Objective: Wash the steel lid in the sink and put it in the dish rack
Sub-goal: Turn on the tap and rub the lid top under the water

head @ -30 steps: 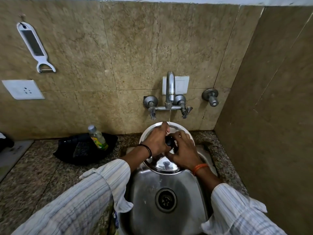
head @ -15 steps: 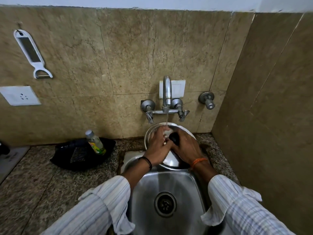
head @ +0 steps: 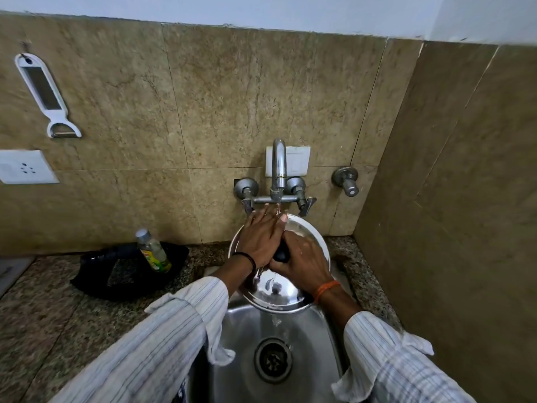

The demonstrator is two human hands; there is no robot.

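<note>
A round steel lid (head: 286, 295) with a black knob (head: 281, 254) is held tilted over the back of the steel sink (head: 244, 344), under the tap (head: 278, 167). A thin stream of water falls on its top edge and runs off its lower rim into the basin. My right hand (head: 303, 261) grips the lid around the knob. My left hand (head: 261, 237) lies flat on the lid's upper left face, fingers spread, reaching up to the stream. No dish rack is in view.
A black tray (head: 128, 271) with a small clear bottle (head: 152, 250) sits on the granite counter (head: 43, 321) to the left of the sink. A tiled side wall (head: 450, 228) stands close on the right. A white peeler (head: 46, 94) hangs on the back wall.
My left hand has slid up the lid's face from beside the knob to the water stream. The lid stays tilted under the tap, and water now runs off its lower rim.
</note>
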